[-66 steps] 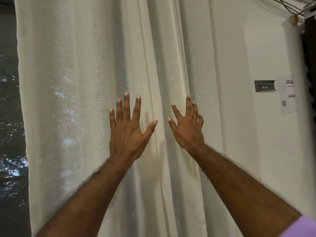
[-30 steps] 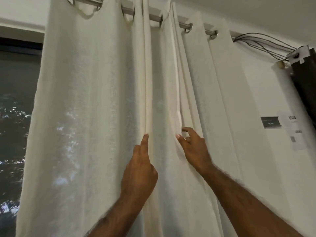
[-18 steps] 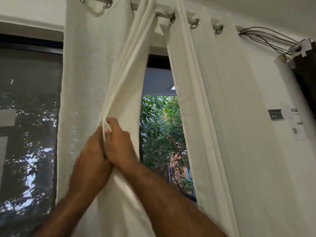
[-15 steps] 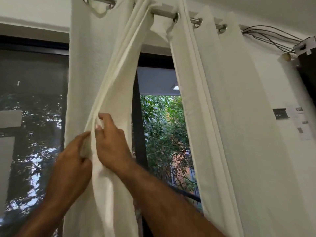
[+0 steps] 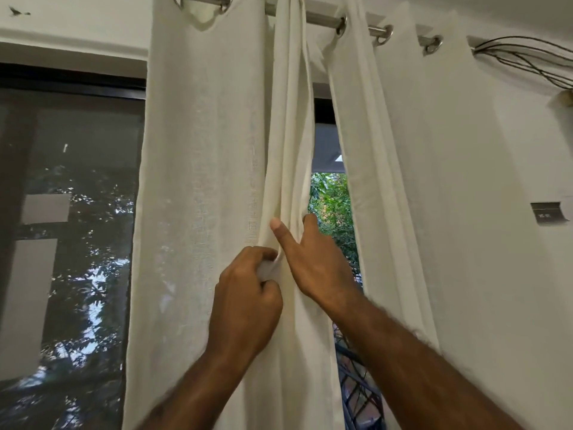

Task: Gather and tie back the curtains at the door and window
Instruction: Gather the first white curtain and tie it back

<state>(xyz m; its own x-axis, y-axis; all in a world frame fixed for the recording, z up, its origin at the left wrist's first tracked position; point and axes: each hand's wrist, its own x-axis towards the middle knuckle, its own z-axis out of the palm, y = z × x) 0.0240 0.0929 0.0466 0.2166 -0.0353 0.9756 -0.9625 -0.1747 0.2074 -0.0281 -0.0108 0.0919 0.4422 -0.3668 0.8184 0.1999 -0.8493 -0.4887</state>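
Note:
Two off-white curtains hang by metal eyelets from a steel rod point(image 5: 319, 20). The left curtain point(image 5: 201, 181) has its inner folds bunched at the centre. My left hand point(image 5: 248, 299) pinches a fold of that bunch between thumb and fingers. My right hand point(image 5: 313, 259) wraps the same bunch from the right, thumb in front and fingers curled behind the edge. The right curtain point(image 5: 434, 212) hangs loose, untouched. Between the two a narrow gap point(image 5: 331, 206) shows green foliage outside.
Dark glass in a black frame point(image 5: 68, 212) lies uncovered left of the curtains. A bundle of cables point(image 5: 527, 54) runs along the white wall at upper right. A small grey wall plate point(image 5: 548, 212) sits at the right edge. A railing shows low in the gap.
Both hands went from flat on the closed curtains to parting them and pulling the left curtain's edge leftward. Since half a second ago the hands sit further right and the gap looks narrower.

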